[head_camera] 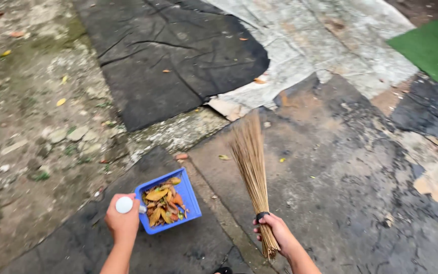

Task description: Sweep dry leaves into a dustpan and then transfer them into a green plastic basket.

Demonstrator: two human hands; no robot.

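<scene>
Dustpan (171,200) in my left hand (122,223) is already full of leaves (162,202), fist tight on its handle. Right hand (275,231) is wrapped round the stick broom (252,167); a few stray leaves (224,157) are left on the ground.

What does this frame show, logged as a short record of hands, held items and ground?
left hand: closed around the white handle of a blue dustpan
dustpan contents: dry yellow and orange leaves
right hand: closed around a stick broom near its bound end, bristles pointing away from the person
ground: black sheet, pale grey tarp, green mat at top right
left side: bare soil with stones and scattered leaves
</scene>
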